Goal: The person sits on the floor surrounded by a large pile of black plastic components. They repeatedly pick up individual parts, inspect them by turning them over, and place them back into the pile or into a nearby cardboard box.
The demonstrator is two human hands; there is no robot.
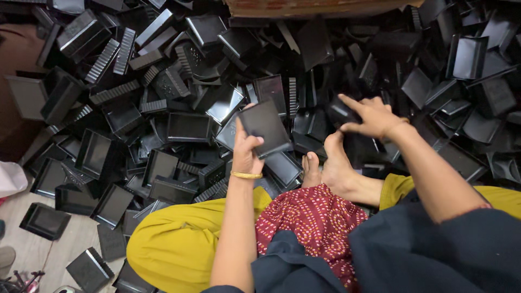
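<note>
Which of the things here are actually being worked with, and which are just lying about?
In hand:
- left hand holding a flat black plastic tray
- right hand gripping a small black part
- pile of black trays in front

Lying about:
- cardboard box
- white bag

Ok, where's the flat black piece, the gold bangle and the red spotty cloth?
flat black piece [266,126], head view, middle of its flat face.
gold bangle [246,175], head view, front of the band on the wrist.
red spotty cloth [315,222], head view, middle of the fabric.
</note>
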